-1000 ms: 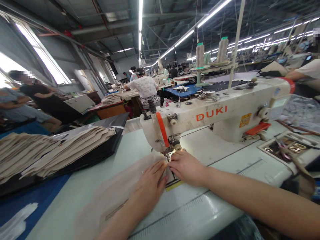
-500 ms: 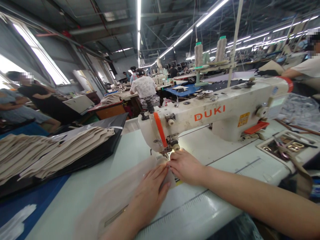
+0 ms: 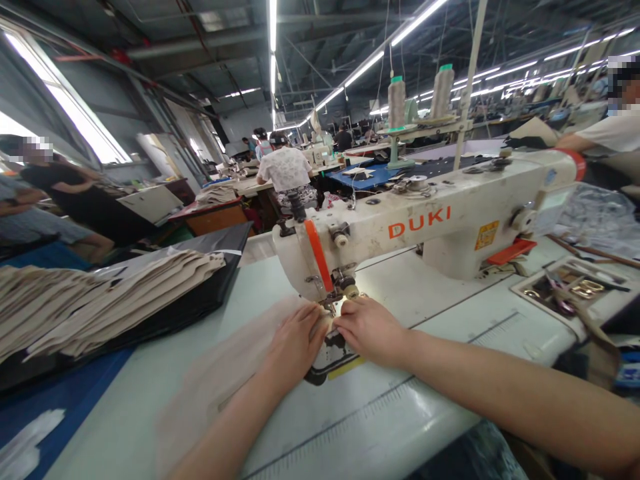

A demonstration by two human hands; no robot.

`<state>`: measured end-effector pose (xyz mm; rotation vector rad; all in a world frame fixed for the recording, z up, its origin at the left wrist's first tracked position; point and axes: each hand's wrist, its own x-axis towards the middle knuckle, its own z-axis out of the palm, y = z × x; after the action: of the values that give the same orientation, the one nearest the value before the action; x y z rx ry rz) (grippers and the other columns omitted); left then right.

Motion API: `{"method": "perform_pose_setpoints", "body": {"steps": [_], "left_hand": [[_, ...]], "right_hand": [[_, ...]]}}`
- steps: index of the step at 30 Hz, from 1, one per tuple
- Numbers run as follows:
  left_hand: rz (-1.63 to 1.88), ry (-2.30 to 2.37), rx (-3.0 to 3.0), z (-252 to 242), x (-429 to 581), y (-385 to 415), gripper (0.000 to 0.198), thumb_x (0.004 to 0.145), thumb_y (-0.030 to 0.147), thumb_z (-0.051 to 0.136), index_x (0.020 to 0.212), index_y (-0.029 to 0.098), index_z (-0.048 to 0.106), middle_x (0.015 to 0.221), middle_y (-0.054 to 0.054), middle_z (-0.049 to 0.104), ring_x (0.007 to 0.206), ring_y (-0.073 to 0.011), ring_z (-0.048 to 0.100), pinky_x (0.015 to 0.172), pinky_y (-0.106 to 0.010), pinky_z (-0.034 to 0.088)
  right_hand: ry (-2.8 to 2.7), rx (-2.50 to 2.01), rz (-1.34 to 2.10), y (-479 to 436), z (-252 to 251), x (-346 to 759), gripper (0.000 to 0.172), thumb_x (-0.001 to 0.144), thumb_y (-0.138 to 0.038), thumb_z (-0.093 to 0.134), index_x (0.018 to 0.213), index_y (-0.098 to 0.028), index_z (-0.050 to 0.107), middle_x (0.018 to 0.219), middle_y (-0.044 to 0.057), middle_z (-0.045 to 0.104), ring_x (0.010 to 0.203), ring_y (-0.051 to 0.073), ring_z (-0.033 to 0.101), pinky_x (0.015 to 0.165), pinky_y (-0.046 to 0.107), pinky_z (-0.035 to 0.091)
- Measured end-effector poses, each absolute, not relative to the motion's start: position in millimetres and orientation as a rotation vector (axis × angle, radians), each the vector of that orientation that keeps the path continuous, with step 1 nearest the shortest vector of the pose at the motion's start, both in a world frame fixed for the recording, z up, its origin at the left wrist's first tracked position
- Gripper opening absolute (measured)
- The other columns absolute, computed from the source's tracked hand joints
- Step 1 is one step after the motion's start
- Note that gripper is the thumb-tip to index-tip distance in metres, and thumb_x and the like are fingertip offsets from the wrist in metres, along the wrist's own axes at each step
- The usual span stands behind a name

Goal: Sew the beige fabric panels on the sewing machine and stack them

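A white DUKI sewing machine (image 3: 425,223) stands on the pale table (image 3: 165,393). A thin beige fabric piece (image 3: 235,367) lies on the table, running left from the needle area (image 3: 335,303). My left hand (image 3: 295,343) rests on the fabric just left of the presser foot, fingers curled down onto the cloth. My right hand (image 3: 370,330) lies palm down right of the needle, its fingertips pressed to the fabric edge at the foot. The two hands almost touch under the machine head. The dark needle plate (image 3: 327,357) shows between them.
A stack of beige cut pieces (image 3: 100,300) lies on a black sheet at the left. Thread cones (image 3: 417,100) stand behind the machine. A tray of small tools (image 3: 570,290) sits at the right. Other people work at tables behind, at the left and at the far right.
My left hand has slid forward and up to the presser foot, bunching the fabric there. The needle plate is now uncovered. My right hand has hardly moved.
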<state>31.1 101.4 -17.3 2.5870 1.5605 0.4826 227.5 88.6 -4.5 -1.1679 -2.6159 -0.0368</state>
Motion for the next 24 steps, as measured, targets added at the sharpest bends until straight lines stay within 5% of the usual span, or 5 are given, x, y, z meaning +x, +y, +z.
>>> {"method": "perform_pose_setpoints", "body": {"steps": [3,10,24], "left_hand": [[0.466,1.586,2.577,-12,35,106,0.027,0.097,0.03,0.045,0.098,0.016,0.068,0.105,-0.014,0.072,0.102,-0.0294,0.068,0.092,-0.046,0.054],[0.464,1.435,2.658,-23,29,68,0.042,0.097,0.033,0.045,0.134,0.017,0.058,0.142,-0.014,0.059,0.132,-0.0289,0.054,0.111,-0.05,0.043],[0.472,1.407,2.639,-25,33,62,0.044,0.096,0.032,0.047,0.136,0.017,0.058,0.143,-0.014,0.058,0.133,-0.0293,0.054,0.112,-0.052,0.042]], "right_hand": [[-2.583,-1.192,-0.022,89,-5,229,0.027,0.099,-0.02,0.049,0.091,-0.013,0.074,0.089,0.01,0.069,0.088,0.022,0.061,0.082,0.034,0.042],[-2.547,-1.205,0.006,87,-1,232,0.027,0.1,-0.021,0.049,0.094,-0.014,0.075,0.092,0.011,0.071,0.089,0.023,0.061,0.083,0.034,0.042],[-2.657,-1.179,-0.019,88,0,232,0.024,0.099,-0.021,0.05,0.097,-0.015,0.073,0.092,0.009,0.068,0.091,0.022,0.06,0.086,0.034,0.044]]}}
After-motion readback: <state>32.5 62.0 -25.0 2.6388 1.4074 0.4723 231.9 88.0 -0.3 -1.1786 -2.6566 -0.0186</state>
